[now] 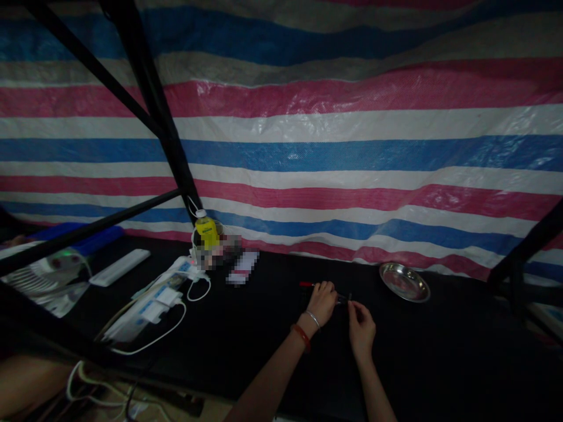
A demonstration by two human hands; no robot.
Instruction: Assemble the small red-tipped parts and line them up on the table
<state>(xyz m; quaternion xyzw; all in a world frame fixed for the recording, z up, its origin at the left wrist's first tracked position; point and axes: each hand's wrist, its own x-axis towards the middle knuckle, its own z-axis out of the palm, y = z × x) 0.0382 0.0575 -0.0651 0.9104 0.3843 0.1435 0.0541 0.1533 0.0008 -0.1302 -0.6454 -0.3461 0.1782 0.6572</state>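
Observation:
Over the black tabletop (264,328), my left hand (323,305) is closed, palm down, around a slim object that I cannot make out. A narrow red end (307,284) sticks out beyond its fingers on the left. To the right of those fingers shows a small dark, partly shiny piece (343,299). My right hand (362,329) pinches at the far end of that piece with thumb and forefinger. A silver bangle and a reddish-brown bangle circle my left wrist. The dim light hides the details of what is held.
A round metal dish (404,282) stands right of my hands. Leftward are a phone-like flat item (243,266), a yellow bottle (206,228), power strips (145,310) with white cables, a white bar (121,267) and a fan (41,272). Black frame posts (152,99) flank a striped sheet (329,158).

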